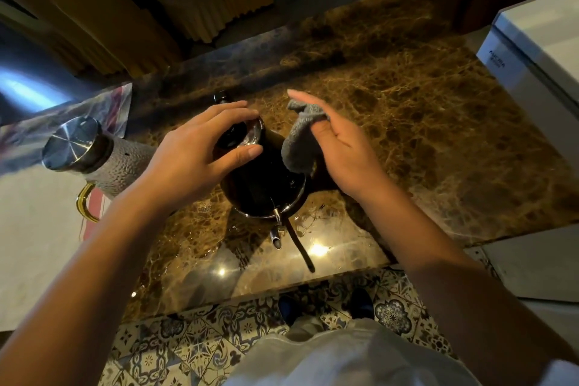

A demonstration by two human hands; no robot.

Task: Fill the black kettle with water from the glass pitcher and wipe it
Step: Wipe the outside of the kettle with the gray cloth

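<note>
Right hand [341, 147]: holds a grey cloth [302, 139] pinned under curled fingers and thumb, forefinger stretched out straight; the cloth hangs against the right side of the black kettle [260, 188]. How firmly it presses the kettle wall cannot be told.

Left hand [200, 150]: fingers and thumb curved round the kettle's lid [241, 136], fingertips on its far rim, thumb on the near side. The hand covers most of the lid; whether the lid is seated or lifted cannot be told.

Black kettle: stands on the brown marble counter [407, 122], near its front edge, between the two hands. Dark glossy body with a bright metal rim around the base; a small metal fitting and a thin dark cord or handle project toward the viewer, their nature unclear in the dim light. Its far side is hidden.

Glass pitcher [103, 163]: left of the kettle, well apart; hammered clear wall, steel lid, gold handle, lower part cut off by the left forearm.

White appliance [539, 53]: right edge, cropped.
</note>
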